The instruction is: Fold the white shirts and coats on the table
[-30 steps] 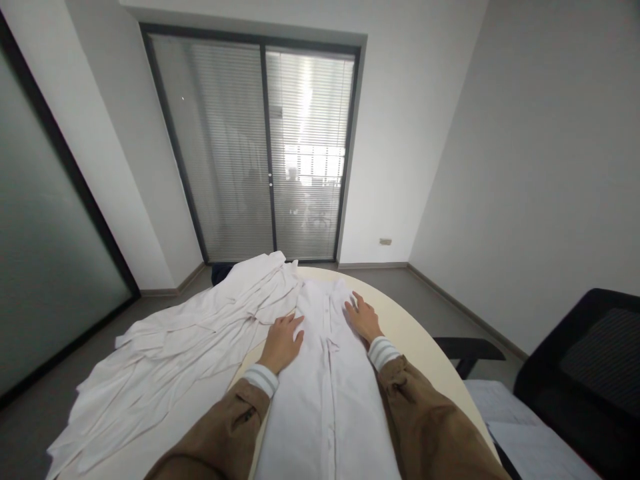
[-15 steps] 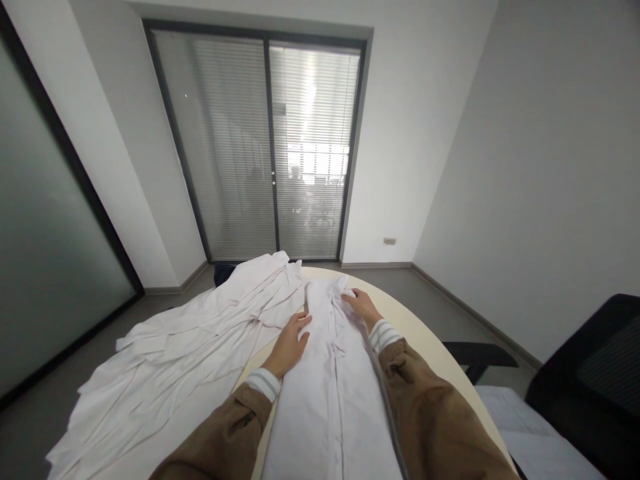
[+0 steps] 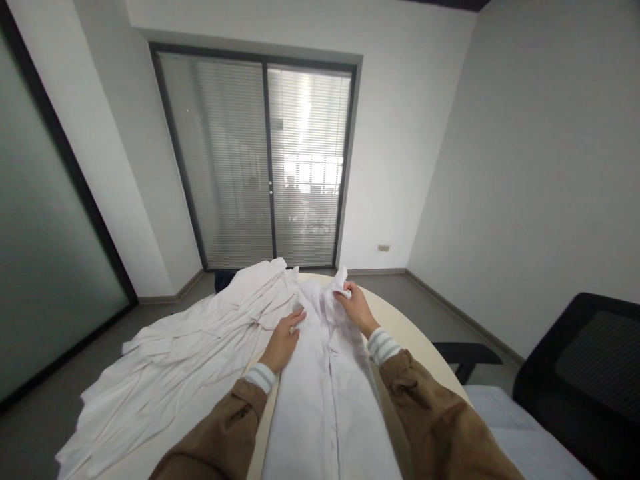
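Note:
A white button-up shirt (image 3: 305, 393) lies lengthwise in front of me, its sides folded in to a narrow strip and its button placket facing up. At the far end, my right hand (image 3: 357, 307) is closed on the shirt's collar and holds it up off the table. My left hand (image 3: 284, 339) rests along the shirt's left edge, fingers stretched out and thumb apart, touching the cloth without gripping it. To the left spreads a heap of rumpled white garments (image 3: 190, 360), whose far end meets the shirt near the collar.
Everything lies on a round cream table (image 3: 400, 327). A black office chair (image 3: 590, 360) stands at the right, with white cloth or paper (image 3: 505, 420) on its seat. A dark item (image 3: 224, 280) shows behind the heap. Beyond is a glass door with blinds (image 3: 270, 167).
My right hand has raised the collar and drawn it slightly left. My left hand has shifted a little left along the shirt's edge. The view has tilted up slightly.

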Available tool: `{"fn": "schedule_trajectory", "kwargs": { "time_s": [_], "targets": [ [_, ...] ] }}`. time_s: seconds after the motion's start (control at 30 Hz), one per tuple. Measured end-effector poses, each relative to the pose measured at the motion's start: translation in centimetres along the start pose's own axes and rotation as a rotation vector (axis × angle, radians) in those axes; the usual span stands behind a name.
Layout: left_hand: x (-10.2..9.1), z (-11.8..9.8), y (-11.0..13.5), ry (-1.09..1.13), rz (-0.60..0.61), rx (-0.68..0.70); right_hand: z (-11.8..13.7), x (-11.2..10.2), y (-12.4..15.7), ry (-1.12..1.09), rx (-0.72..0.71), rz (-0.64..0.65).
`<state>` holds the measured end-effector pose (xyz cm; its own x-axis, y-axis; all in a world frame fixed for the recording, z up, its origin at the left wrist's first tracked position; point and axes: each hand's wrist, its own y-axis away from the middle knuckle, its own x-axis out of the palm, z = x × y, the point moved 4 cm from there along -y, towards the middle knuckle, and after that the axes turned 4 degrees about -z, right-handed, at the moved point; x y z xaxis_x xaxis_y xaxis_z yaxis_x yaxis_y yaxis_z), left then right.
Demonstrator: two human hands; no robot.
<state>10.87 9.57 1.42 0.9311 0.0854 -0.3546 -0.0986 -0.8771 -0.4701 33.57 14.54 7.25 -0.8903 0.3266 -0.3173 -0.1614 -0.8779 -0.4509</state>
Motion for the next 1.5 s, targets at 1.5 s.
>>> {"fn": "schedule_trajectory", "kwargs": {
  "time_s": [1.5],
  "targets": [
    [-0.3, -0.1, 6.2, 0.608, 0.145, -0.634, -1.2, -3.1, 12.6, 0.166, -0.376, 0.489]
  ]
}}
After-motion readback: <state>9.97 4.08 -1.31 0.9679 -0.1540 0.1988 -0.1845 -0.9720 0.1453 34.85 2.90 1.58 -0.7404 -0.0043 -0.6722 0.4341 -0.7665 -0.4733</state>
